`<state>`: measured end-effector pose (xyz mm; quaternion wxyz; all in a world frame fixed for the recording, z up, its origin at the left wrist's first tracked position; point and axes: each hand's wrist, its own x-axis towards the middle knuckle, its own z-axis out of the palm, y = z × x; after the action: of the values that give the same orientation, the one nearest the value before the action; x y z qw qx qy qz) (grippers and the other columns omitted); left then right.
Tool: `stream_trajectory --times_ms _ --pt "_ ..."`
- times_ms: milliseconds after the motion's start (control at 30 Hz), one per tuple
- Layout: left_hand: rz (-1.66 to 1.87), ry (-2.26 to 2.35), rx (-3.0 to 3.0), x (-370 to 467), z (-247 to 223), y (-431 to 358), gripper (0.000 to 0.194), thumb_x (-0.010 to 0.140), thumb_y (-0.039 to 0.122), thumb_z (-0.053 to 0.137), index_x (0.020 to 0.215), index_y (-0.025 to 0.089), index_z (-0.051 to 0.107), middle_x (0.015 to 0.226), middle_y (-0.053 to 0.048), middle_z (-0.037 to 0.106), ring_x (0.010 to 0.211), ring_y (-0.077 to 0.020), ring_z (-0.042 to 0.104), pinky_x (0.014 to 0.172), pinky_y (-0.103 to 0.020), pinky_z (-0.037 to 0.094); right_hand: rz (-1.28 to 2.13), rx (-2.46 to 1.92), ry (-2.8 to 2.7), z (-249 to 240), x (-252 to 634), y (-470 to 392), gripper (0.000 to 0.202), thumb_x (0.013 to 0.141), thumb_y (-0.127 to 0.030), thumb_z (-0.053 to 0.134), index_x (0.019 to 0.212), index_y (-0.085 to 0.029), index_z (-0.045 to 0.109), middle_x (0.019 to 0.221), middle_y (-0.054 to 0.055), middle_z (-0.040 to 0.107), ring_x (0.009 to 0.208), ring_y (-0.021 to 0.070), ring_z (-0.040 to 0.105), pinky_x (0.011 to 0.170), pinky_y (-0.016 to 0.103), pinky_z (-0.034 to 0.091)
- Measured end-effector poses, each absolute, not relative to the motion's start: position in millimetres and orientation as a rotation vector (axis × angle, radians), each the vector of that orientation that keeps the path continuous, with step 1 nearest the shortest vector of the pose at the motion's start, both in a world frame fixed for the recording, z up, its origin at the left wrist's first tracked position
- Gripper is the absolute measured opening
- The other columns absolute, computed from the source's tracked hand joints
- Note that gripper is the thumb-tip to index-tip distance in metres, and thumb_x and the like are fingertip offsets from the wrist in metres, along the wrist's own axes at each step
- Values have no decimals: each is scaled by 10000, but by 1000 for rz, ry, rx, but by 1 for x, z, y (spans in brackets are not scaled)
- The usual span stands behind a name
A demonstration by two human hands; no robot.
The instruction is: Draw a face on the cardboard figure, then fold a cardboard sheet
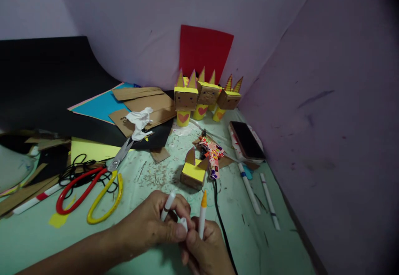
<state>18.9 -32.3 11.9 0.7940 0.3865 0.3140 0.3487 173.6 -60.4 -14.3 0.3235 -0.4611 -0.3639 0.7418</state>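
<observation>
- Left hand [149, 221]: fingers curled with no gap left. A brown-banded marker [168, 206] stood tilted between them, and thumb and fingertips pinched a small white cap [184, 224].
- Right hand [208, 248]: fingers folded firmly round the white barrel of an orange-tipped marker [202, 219], which was held nearly upright, tip uppermost.
- Position of the held items: above the near edge of the green tabletop [37, 233], the two hands meeting at the cap.
- Just beyond the hands: a small cardboard box [193, 175] with a yellow top and two pointed ears. A floral-patterned glue gun [213, 154] lay beside it, its black cord [220, 212] running past the right hand.
- Right side: two capped markers [249, 190] lay apart from each other, near a dark phone [247, 140].
- Left side: scissors [114, 165] with one red and one yellow handle lay with blades pointing away, beside tangled black cord loops [81, 171].
- Rear: three horned cardboard figures [208, 94] stood in front of a red sheet [205, 46]. Cardboard pieces [152, 104] lay to their left.
</observation>
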Motion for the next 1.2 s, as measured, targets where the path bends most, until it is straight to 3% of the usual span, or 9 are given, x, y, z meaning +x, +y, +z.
stream_trajectory --times_ms 133,233,333,433,600,800,933,1033,1200 --pt "859 1029 1056 8 22 -25 185 685 336 752 677 161 694 543 28 540 473 -65 394 451 -176 267 1738 -1356 -1069 -9 192 -62 713 740 -795 453 808 -139 727 463 -20 493 401 70 357 403 174 256" --pt "907 1184 1261 2 31 -18 121 653 286 747 632 174 705 606 4 591 541 -106 479 503 -202 337 1306 -1479 -1358 2 213 -61 471 858 -593 495 881 -198 750 564 6 569 498 121 496 450 197 363" --pt "885 1221 1419 4 37 -16 88 681 264 707 642 188 730 689 -23 632 630 -143 564 589 -226 401 892 -1335 -1721 9 230 -58 252 891 -362 545 913 -224 755 608 16 620 541 141 582 526 216 443" --pt "837 1233 1517 8 39 -17 92 720 238 676 672 198 744 703 -20 616 611 -128 549 582 -217 395 604 -1173 -2013 8 239 -54 216 885 -187 557 1026 -206 720 618 14 632 514 125 597 496 202 440" --pt "726 1186 1663 8 37 -21 158 785 252 637 670 204 734 675 -2 574 579 -109 515 541 -199 362 315 -1106 -2210 2 240 -52 265 873 -141 560 1110 -173 675 635 28 636 531 137 609 487 211 446" --pt "607 1138 1678 7 37 -22 159 771 284 646 732 185 764 640 -29 622 568 -131 548 536 -212 382 312 -1033 -2308 2 235 -52 249 864 -140 558 1082 -165 678 676 54 678 567 156 636 529 224 472" --pt "566 1289 1423 10 36 -23 129 679 271 689 657 153 737 522 -3 568 499 -114 454 467 -202 332 684 -1198 -2191 9 226 -50 225 916 -245 493 951 -182 705 675 44 692 594 158 651 533 218 446" --pt "621 1246 1314 14 31 -24 145 667 275 669 617 148 719 462 27 496 450 -88 362 426 -194 270 968 -1383 -2130 13 221 -49 380 953 -358 417 743 -196 690 576 12 646 522 142 605 466 211 361" --pt "711 1247 1319 16 16 -28 157 678 276 660 594 152 705 440 36 462 433 -82 332 416 -204 231 996 -1425 -2093 9 217 -50 430 946 -391 388 678 -193 660 549 12 613 499 141 552 478 228 310"
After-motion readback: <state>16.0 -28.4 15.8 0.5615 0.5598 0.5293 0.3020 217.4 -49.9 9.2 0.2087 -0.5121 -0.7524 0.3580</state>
